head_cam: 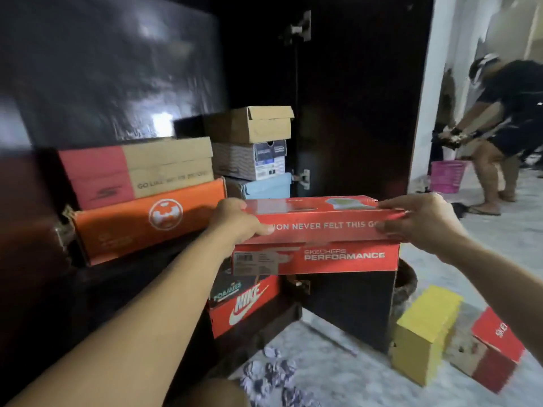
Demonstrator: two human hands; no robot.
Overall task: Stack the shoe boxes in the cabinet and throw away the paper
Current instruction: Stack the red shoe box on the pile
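I hold a red Skechers shoe box (317,239) in the air in front of the dark cabinet (117,69). My left hand (238,221) grips its left end and my right hand (423,224) grips its right end, thumbs on the lid. Inside the cabinet an orange box (141,221) carries a red-and-tan box (138,168). Behind them stand a light blue box (264,186), a grey patterned box (249,160) and a brown box (252,124), stacked. A red Nike box (244,306) sits lower down. Crumpled paper (270,374) lies on the floor below.
The open cabinet door (352,113) stands just behind the held box. A yellow box (423,330) and a red-and-brown box (490,351) lie on the floor at right. Farther right, another person (505,127) bends over near a pink basket (446,176).
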